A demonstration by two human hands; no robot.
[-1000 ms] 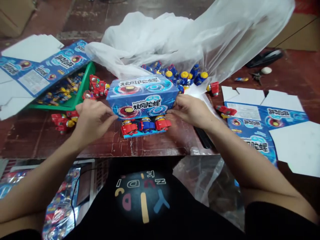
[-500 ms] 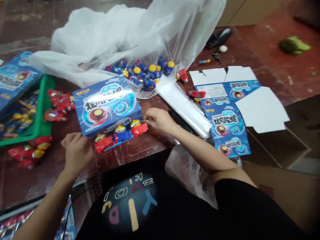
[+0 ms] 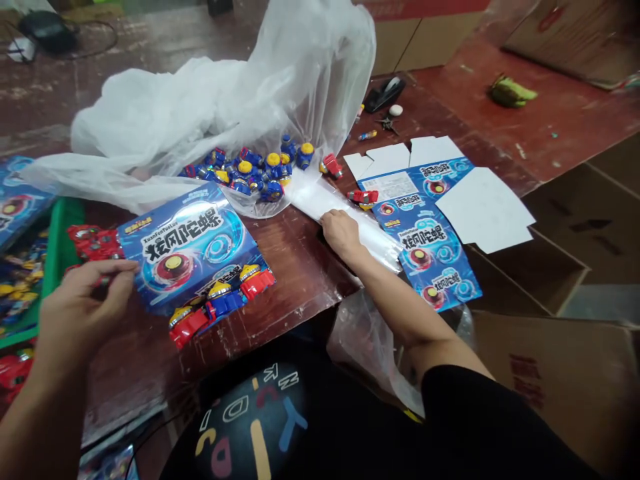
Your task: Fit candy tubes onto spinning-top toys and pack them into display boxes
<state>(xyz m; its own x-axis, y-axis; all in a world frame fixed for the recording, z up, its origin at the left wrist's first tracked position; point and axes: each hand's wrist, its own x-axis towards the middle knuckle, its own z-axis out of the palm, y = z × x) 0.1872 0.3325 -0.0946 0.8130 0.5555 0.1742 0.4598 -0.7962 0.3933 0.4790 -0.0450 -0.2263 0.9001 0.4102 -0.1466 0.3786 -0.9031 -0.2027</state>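
Worn dark-red wooden desk [image 3: 300, 267] carries a blue printed cardboard box [image 3: 200, 247], near left; the left hand [image 3: 90, 307] is at its left edge, the right hand [image 3: 341, 233] on clear plastic sheets [image 3: 373, 230]. Either grip's closure I cannot tell.

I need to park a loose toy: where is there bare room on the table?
Bare tabletop shows between the display box and plastic film, near the right hand. Another patch lies toward the front edge, between the left hand and the row of toys. Crowded: behind the box (blue toys, white bag) and around the green bin.
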